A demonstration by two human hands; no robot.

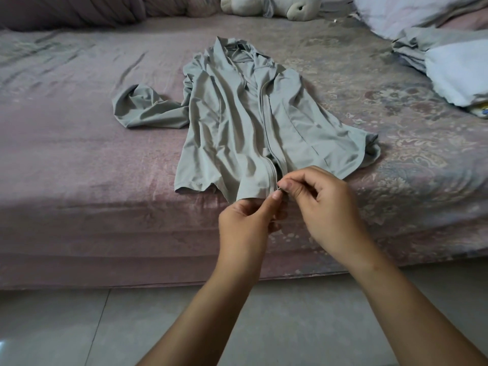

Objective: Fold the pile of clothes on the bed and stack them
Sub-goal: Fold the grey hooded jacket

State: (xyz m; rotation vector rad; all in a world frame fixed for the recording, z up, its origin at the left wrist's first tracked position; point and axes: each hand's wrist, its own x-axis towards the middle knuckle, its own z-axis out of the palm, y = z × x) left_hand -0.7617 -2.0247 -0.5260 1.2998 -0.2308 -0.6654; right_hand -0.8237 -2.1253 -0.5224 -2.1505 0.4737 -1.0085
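Note:
A grey-green zip jacket (237, 120) lies spread front-up on the pink bed (79, 154), collar away from me, hem at the near edge. One sleeve is bunched out to the left; the other is folded under at the right. My left hand (245, 223) pinches the bottom hem just left of the zip. My right hand (324, 207) pinches the small metal zip end at the hem, thumb and forefinger together. A pile of grey and pale blue clothes (449, 64) sits at the far right of the bed.
A plush toy (272, 6) lies at the head of the bed beside a rolled dark blanket (71, 9). A white pillow (412, 11) is at the back right. Tiled floor (105, 326) is below the bed's edge.

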